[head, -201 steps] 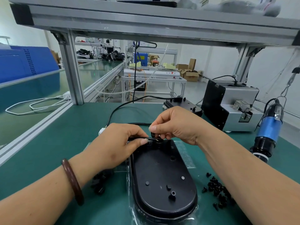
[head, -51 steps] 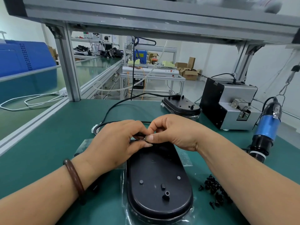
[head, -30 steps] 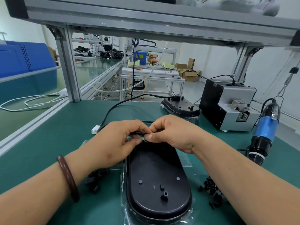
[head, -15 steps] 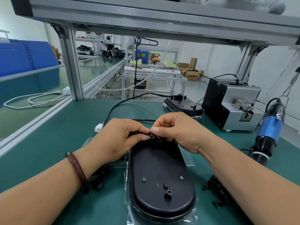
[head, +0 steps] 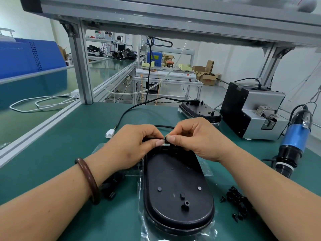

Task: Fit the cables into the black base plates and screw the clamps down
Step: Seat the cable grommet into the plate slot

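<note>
Head view, left grip (head: 128, 146) pinching cable (head: 164, 126), right grip (head: 196, 138) pinching black piece (head: 167, 138) beside it; at far end of base plate (head: 175, 180)

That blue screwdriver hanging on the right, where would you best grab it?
Probably round the blue screwdriver at its barrel, coming from the left, the side nearest the right hand. It hangs tilted, tip down; the barrel is its widest bare stretch, with its cord above and black nose below.

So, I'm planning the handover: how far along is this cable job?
Done, apparently: the far base plate, already wired. In hand: left hand and right hand pinch the cable at the near base plate's far end. Left: screws lie loose, screwdriver hangs unused.
</note>
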Demonstrator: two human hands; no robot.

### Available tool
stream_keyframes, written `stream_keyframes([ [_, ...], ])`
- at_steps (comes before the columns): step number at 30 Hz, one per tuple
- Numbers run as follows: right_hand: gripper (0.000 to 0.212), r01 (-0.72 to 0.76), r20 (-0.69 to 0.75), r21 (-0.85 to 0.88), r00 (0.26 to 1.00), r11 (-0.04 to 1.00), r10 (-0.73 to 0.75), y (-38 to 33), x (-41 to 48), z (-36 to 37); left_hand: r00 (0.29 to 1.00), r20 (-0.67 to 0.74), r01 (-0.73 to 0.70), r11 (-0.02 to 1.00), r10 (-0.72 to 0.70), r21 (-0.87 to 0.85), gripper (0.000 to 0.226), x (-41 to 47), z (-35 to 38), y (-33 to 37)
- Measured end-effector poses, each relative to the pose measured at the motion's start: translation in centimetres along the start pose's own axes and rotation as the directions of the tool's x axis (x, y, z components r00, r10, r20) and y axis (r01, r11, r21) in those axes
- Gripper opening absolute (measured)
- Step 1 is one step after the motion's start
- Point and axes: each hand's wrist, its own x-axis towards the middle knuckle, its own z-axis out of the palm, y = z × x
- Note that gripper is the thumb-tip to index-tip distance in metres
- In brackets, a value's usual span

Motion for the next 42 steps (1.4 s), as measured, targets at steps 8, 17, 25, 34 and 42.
stream_keyframes([
  [8,0.010,0.083,-0.008,-0.203,0.996,0.976,-0.087,-0.5,-0.2,0.7,0.997,0.047,0.057,0.998,-0.058,0.022,0.006,0.5,-0.4,-0.1],
  [17,0.016,0.324,0.074,-0.552,0.937,0.768,-0.342,-1.3,-0.5,1.5,0.997,0.058,0.027,0.968,-0.042,0.248,0.009,0.3,-0.7,0.4],
  [25,0.021,0.324,0.042,-0.637,0.921,0.700,-0.387,-1.2,-0.8,2.3,0.997,0.062,0.014,0.921,-0.041,0.389,0.017,0.0,-1.0,1.0],
  [34,0.016,0.082,-0.125,-0.270,0.985,0.959,-0.119,-0.7,-0.3,1.3,0.991,0.113,0.023,0.944,-0.064,0.330,0.021,-0.2,-1.3,1.1],
  [42,0.011,-0.028,-0.059,-0.068,0.998,0.997,0.024,-0.8,-0.3,0.5,0.997,0.066,0.031,0.963,-0.051,0.267,0.016,0.2,-0.9,1.3],
])
